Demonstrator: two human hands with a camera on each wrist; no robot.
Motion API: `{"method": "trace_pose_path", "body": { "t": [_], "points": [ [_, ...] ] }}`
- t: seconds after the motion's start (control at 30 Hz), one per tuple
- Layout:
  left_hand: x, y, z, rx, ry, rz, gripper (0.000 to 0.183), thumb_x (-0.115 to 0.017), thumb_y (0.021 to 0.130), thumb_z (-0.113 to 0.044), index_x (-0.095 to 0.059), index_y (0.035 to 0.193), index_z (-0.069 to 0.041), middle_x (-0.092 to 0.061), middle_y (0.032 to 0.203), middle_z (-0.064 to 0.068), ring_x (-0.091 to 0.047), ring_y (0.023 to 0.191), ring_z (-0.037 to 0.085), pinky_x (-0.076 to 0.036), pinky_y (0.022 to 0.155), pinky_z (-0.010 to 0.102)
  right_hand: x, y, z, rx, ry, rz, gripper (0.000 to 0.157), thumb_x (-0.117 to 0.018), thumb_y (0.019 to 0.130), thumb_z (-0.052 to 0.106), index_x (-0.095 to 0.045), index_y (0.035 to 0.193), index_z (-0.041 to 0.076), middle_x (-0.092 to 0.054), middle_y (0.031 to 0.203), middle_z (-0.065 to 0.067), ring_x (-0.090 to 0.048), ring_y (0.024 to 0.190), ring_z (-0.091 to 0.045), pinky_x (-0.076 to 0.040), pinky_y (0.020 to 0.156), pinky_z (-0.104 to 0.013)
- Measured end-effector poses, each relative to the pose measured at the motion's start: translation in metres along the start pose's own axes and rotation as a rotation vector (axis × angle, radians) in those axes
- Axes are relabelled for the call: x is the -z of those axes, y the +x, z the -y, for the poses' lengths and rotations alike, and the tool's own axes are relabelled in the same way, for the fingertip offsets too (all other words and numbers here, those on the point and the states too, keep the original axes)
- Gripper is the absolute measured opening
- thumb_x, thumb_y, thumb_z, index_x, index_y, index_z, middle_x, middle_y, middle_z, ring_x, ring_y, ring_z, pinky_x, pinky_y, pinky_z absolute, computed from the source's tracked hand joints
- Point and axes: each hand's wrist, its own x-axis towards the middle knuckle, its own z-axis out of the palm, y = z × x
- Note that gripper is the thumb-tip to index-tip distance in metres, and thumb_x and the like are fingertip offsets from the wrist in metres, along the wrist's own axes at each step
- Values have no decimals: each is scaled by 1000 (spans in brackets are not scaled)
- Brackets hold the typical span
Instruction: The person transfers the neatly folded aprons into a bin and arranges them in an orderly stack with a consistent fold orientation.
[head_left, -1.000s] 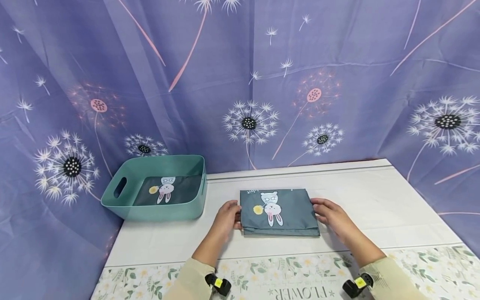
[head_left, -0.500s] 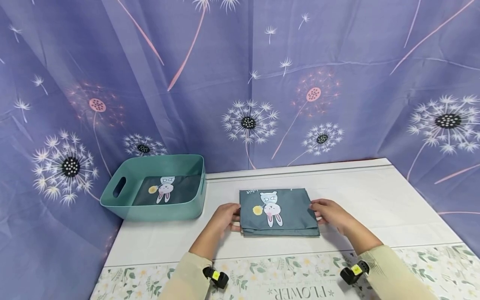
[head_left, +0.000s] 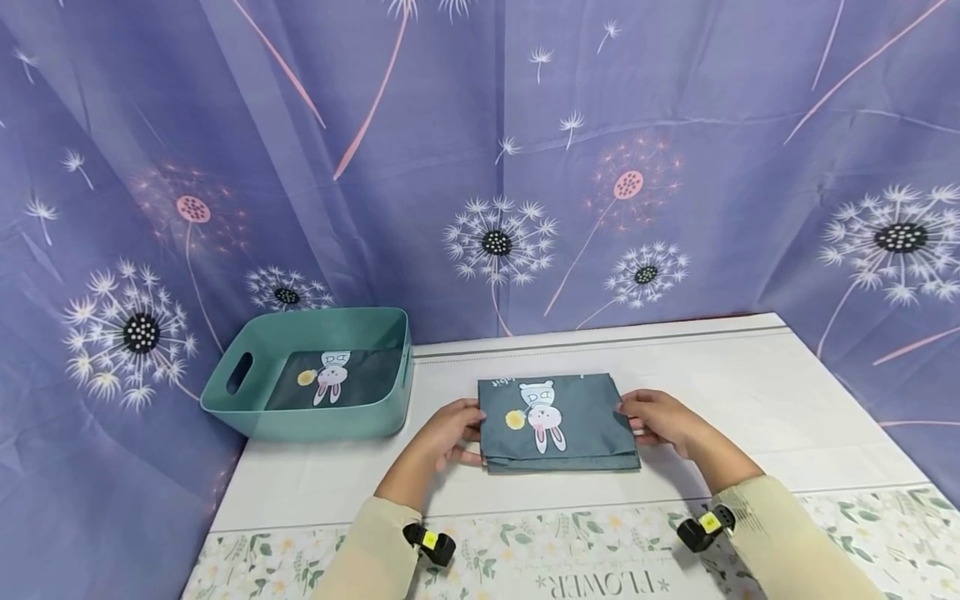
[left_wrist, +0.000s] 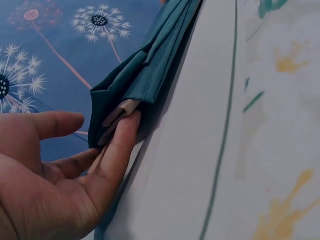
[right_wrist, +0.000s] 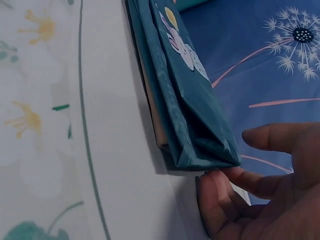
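A folded dark grey-green cloth (head_left: 577, 417) printed with a white rabbit lies flat on the white tabletop, its layers showing along the near edge. My left hand (head_left: 453, 429) is at its left end; in the left wrist view the fingers (left_wrist: 117, 145) reach to the lower layers of the folded end, while the thumb stands apart. At the opposite end is my right hand (head_left: 660, 421). The right wrist view shows its fingertips (right_wrist: 215, 182) right at the cloth's bottom edge and its thumb held away from the fabric.
A green plastic basket (head_left: 330, 427) with handle holes stands at the back left. Inside it lies a similar folded rabbit cloth (head_left: 367, 379). A purple dandelion-print curtain (head_left: 420, 167) rises behind the table (head_left: 735, 383). Floral print runs along the front.
Both hands have shifted slightly at the cloth's ends, the right one moving a little inward onto the edge. The cloth stays almost in place.
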Motion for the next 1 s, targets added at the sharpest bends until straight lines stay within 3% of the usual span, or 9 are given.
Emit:
{"method": "trace_pose_path", "body": {
  "t": [0.37, 0.57, 0.77, 1.0],
  "points": [
    [3, -1, 2, 9, -10, -11, 57, -61, 94, -12, -48, 150, -11, -64, 103, 13, -64, 88, 20, -64, 70, 41, -3, -1, 2, 31, 44, 4, 51, -56, 102, 23, -39, 146, 2, -52, 84, 3, -54, 72, -7, -56, 65, -25],
    [3, 1, 4, 9, -4, -15, 60, -61, 94, -11, -45, 152, -13, -61, 115, 17, -64, 91, 20, -64, 71, 40, -3, -1, 2, 17, 64, 22, 56, -57, 101, 25, -36, 148, 4, -54, 86, 5, -56, 73, -6, -55, 67, -24],
    [4, -1, 4, 0, -4, -5, 61, -61, 94, -11, -44, 152, -13, -60, 118, 17, -64, 93, 20, -64, 73, 41, -1, -2, 3, 0, 81, 25, 66, -59, 100, 26, -30, 153, 0, -54, 85, 6, -53, 70, -4, -55, 68, -21],
    [3, -1, 5, 8, 1, -1, 61, -61, 94, -11, -45, 153, -13, -58, 128, 20, -66, 98, 22, -64, 75, 41, 0, -3, 1, 2, 92, 30, 71, -57, 102, 24, -25, 152, -14, -54, 80, 9, -54, 72, -1, -56, 71, -18]
  ]
}}
